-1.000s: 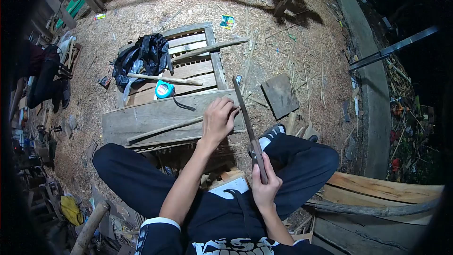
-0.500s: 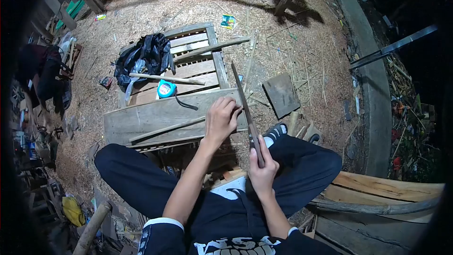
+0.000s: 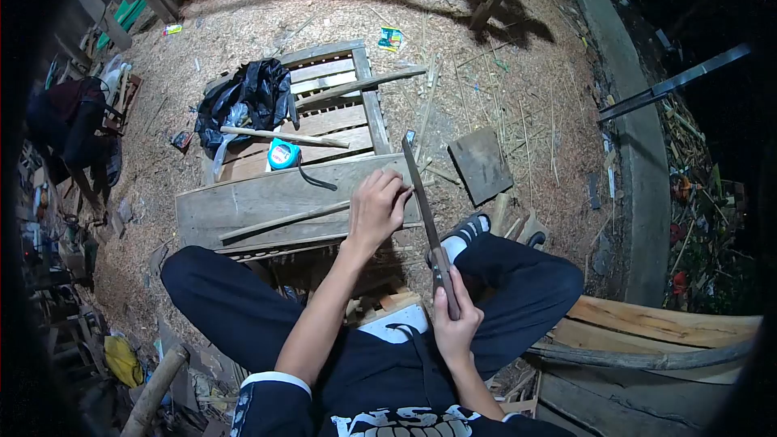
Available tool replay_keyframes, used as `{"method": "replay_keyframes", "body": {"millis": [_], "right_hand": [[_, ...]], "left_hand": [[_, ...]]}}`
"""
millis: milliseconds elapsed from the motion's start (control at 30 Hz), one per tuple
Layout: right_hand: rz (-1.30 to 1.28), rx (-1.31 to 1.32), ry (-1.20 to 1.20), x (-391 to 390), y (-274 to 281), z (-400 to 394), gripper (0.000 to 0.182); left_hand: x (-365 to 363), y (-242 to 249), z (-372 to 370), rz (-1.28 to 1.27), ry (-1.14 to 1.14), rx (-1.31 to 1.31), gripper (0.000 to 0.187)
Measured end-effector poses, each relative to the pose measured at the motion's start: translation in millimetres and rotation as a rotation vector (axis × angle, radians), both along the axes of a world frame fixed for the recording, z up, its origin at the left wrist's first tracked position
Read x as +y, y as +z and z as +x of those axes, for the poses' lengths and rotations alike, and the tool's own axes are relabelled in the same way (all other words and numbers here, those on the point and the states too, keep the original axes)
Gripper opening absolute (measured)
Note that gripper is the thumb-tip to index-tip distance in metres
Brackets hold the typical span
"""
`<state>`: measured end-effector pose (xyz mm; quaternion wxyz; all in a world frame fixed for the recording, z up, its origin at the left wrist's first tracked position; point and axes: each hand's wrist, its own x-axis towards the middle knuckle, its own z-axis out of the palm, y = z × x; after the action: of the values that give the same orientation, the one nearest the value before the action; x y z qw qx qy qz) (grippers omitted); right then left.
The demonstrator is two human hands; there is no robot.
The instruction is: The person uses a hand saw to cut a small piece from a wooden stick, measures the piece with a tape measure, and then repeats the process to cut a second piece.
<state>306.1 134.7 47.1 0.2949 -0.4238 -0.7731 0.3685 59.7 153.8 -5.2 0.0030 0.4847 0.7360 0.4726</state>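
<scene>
My left hand (image 3: 377, 209) is closed on a thin wooden stick (image 3: 283, 220), pressing it down near its right end on a wide grey plank (image 3: 206, 209). In my right hand (image 3: 457, 320) is the dark handle of what looks like a narrow hand saw (image 3: 427, 209); its teeth are too small to make out. The long blade points away from me and crosses the stick just right of my left fingers. A turquoise tape measure (image 3: 282, 154) with a black strap lies at the plank's far edge.
Beyond the plank is a slatted wooden frame (image 3: 374, 109) with a black plastic bag (image 3: 259, 97) and loose sticks. A square board (image 3: 480, 166) lies at right, on ground strewn with shavings. Long boards (image 3: 647, 348) are beside my right knee. Another person (image 3: 73, 125) bends at far left.
My right hand has drawn the saw back toward my body, so its tip is nearer the plank. My left hand stays on the stick. The person at far left has shifted.
</scene>
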Motion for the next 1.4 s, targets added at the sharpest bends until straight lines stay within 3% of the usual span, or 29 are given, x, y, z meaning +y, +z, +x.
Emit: {"method": "replay_keyframes", "body": {"millis": [33, 100, 133, 333, 500, 600, 933, 1000, 1133, 1267, 1300, 1400], "right_hand": [[0.017, -0.01, -0.01, 1, 2, -10, 0.044], [-0.219, -0.146, -0.044, 14, 16, -37, 0.043], [-0.204, -0.035, -0.015, 22, 15, -48, 0.042], [0.008, 0.043, 0.012, 5, -7, -3, 0.044], [-0.178, -0.033, -0.009, 16, 8, -44, 0.043], [0.074, 0.018, 0.028, 4, -4, -20, 0.043], [-0.149, -0.013, -0.01, 7, 10, -16, 0.043], [-0.001, 0.021, 0.018, 0, 3, 2, 0.043], [-0.092, -0.019, 0.001, 20, 6, -40, 0.042], [-0.097, -0.024, 0.007, 13, 14, -20, 0.04], [-0.022, 0.097, -0.003, 3, 2, -5, 0.039], [-0.073, 0.016, -0.019, -1, -2, 1, 0.038]], "left_hand": [[-1, 0, 1, -0.008, -0.01, 0.0, 0.011], [0, 1, 0, -0.031, 0.008, 0.034, 0.012], [0, 2, -1, -0.011, 0.003, 0.039, 0.012], [1, 1, 1, 0.032, 0.014, 0.005, 0.012], [0, 2, 4, 0.004, 0.024, 0.029, 0.012], [2, -2, 2, 0.042, 0.032, 0.015, 0.011], [0, -4, 1, 0.022, 0.026, 0.027, 0.01], [0, -5, 1, 0.024, -0.001, -0.001, 0.01], [0, -3, 2, 0.031, -0.011, 0.011, 0.011], [0, -4, 1, 0.048, 0.015, 0.004, 0.012], [2, -5, 1, 0.062, 0.02, 0.006, 0.012], [1, -3, 2, 0.043, -0.003, -0.017, 0.011]]}}
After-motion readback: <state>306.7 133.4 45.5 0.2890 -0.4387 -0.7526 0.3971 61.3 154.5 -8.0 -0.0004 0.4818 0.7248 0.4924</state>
